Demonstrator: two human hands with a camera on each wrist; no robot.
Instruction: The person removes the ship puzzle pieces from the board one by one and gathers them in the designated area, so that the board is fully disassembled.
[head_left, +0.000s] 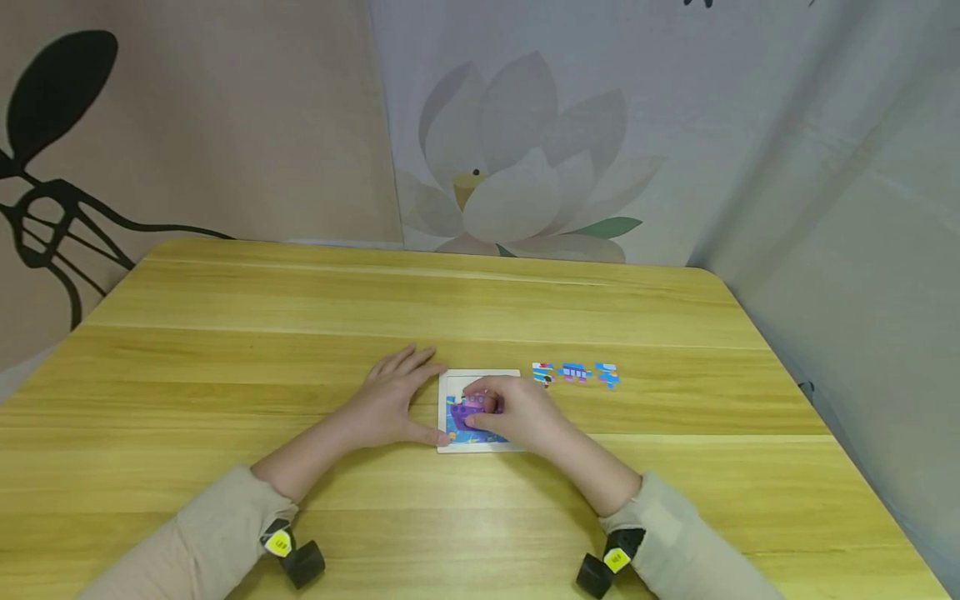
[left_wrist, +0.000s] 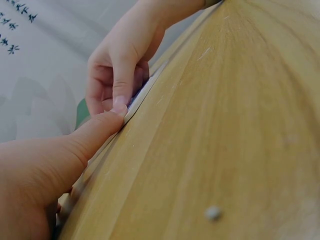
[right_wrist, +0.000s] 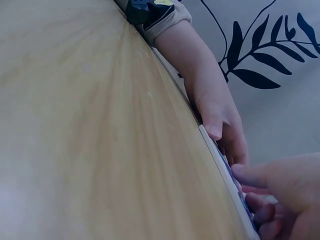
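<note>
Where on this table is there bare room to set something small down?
The table is bare between the puzzle tray and the far edge, left of the left hand, and right of the loose pieces. It's crowded at the tray, with the right hand over it and the pieces close by.

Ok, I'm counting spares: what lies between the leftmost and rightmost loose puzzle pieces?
In the head view, a single blue-and-purple piece lies between the leftmost piece and the rightmost piece.
</note>
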